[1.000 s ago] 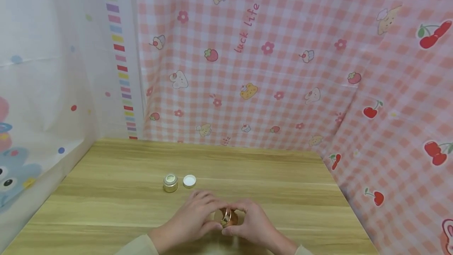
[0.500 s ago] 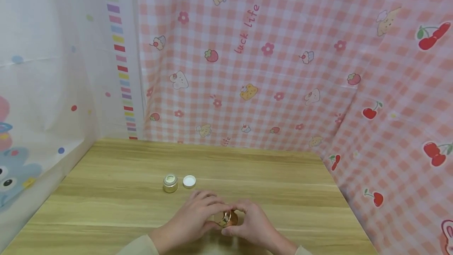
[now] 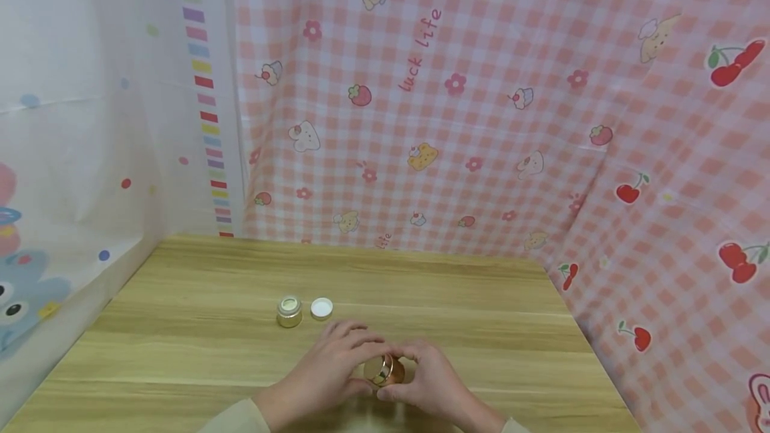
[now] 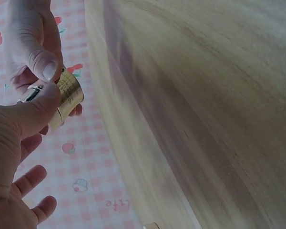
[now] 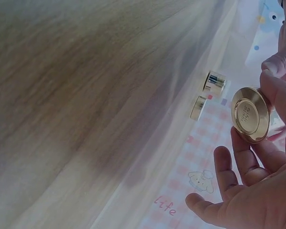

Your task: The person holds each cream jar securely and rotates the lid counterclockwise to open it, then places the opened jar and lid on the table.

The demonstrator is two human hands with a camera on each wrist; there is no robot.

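Note:
A small gold jar (image 3: 391,373) lies on its side in the air between both hands, over the near part of the table. My right hand (image 3: 436,379) grips its right part between thumb and index finger. The flat stamped base (image 5: 250,114) faces the right wrist camera. My left hand (image 3: 327,369) holds the left end, thumb below and index finger above, other fingers spread loosely. In the left wrist view the left thumb lies over the jar's gold side (image 4: 70,93), close to the right thumb. Fingers hide part of the jar, so its seam is hard to see.
An open gold jar (image 3: 290,313) with pale contents stands on the wooden table (image 3: 469,293), beyond the left hand. Beside it a lid (image 3: 321,308) lies with its white inside up. Patterned cloths (image 3: 391,119) hang behind and at both sides.
The left thumb and index finger have shifted slightly on the jar's left end, showing more of its gold face. My right hand keeps its grip; the open jar and lid stay put.

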